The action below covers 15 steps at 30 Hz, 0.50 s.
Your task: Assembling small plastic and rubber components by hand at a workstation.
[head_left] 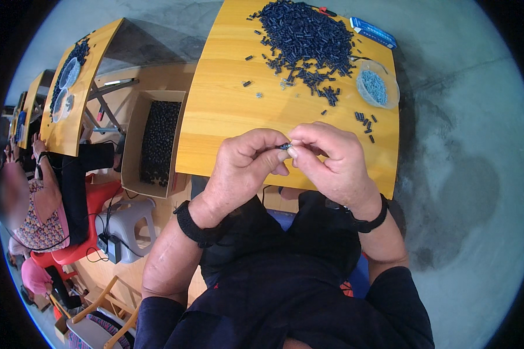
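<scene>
My left hand (244,160) and my right hand (332,160) meet over the near part of the yellow table (221,110), fingertips pinched together. Between the left thumb and forefinger sits a small black cylinder (283,147), mostly covered. The right fingertips press at its end, where a tiny pale glint shows; what they grip is too small to tell. Beyond the hands lies a large heap of small black cylinders (305,41). A round clear tub (395,93) at the right holds many tiny light-blue pieces. Several loose black cylinders (365,122) lie nearer, below the tub.
A blue-and-white box (372,32) and a red-and-black tool (326,11) lie at the table's far right. Left of the table, a cardboard box (135,145) holds many dark parts. A grey stool (131,224) stands farther left, near a seated person (43,203) at another table.
</scene>
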{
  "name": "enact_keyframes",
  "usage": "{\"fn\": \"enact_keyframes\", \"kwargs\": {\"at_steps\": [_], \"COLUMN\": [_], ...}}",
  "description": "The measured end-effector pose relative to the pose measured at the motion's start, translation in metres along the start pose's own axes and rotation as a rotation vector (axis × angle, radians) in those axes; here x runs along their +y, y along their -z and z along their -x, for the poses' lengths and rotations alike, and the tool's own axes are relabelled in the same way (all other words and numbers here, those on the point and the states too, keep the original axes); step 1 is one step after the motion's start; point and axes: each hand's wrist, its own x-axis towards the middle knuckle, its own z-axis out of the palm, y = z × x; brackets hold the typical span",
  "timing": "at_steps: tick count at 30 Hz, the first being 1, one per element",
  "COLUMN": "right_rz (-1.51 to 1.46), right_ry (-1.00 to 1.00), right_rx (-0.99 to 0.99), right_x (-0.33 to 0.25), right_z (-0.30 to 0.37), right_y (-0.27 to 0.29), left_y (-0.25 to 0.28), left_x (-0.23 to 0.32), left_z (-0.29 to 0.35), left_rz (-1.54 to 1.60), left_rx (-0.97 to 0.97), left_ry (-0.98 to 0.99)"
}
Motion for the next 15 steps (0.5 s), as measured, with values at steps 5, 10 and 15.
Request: {"fn": "enact_keyframes", "kwargs": {"at_steps": [5, 10, 15], "right_rz": [0.054, 0.183, 0.234], "right_ry": [0.137, 0.262, 0.351], "right_rx": [-0.013, 0.007, 0.080], "right_x": [0.012, 0.019, 0.028], "right_z": [0.003, 0.006, 0.020], "right_y": [0.000, -0.004, -0.016], "left_y": [0.001, 0.001, -0.005], "left_x": [-0.004, -0.006, -0.012], "left_z": [0.000, 0.000, 0.004], "left_rz": [0.004, -0.022, 0.010], "left_rx": [-0.003, -0.001, 0.029], "left_ry": [-0.012, 0.033, 0.092]}}
